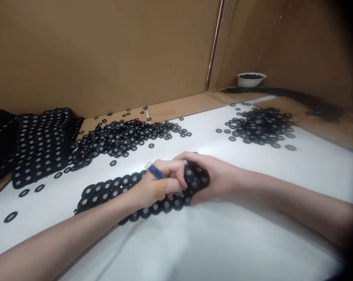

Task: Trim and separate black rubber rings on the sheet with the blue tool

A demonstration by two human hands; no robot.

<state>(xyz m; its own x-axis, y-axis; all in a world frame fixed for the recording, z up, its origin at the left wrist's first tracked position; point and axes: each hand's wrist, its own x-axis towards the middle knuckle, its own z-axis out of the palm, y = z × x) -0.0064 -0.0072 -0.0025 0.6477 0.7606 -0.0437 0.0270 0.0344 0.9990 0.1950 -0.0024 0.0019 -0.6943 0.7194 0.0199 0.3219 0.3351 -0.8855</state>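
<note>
left hand curls round a blue tool, perhaps a cutter; right hand closes on the end of a black ring strip, lying crosswise beneath both.

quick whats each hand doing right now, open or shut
left hand: closed, holding a small blue tool
right hand: closed, holding a strip of joined black rings
</note>
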